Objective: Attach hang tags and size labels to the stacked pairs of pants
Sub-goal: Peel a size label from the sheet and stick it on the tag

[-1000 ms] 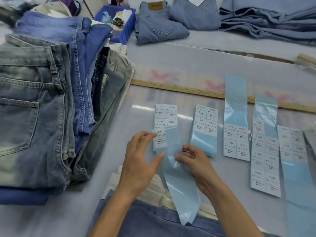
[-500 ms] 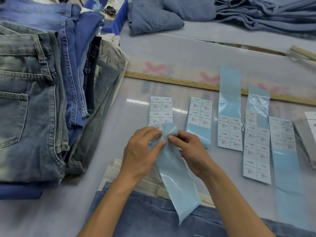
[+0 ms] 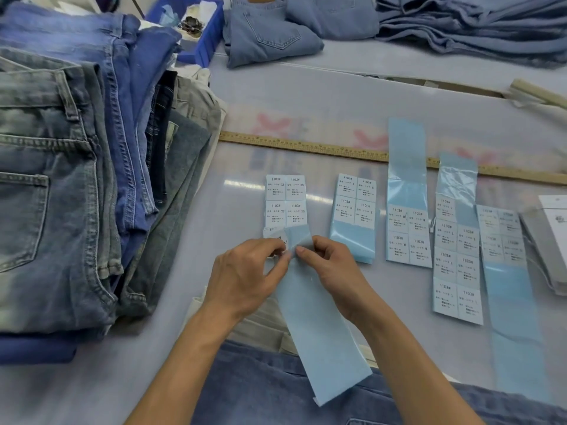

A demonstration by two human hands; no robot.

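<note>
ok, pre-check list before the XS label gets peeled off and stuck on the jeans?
1. Left hand pinches the label: ok.
2. Right hand holds the backing strip: ok.
3. Label fully free of backing: cannot tell, fingers cover the edge.
4. Size reads XS, matching the sheet above: ok.
5. Jeans lie within reach at the near edge: ok.
6. Spot for the label on the jeans is exposed: cannot tell.
</note>
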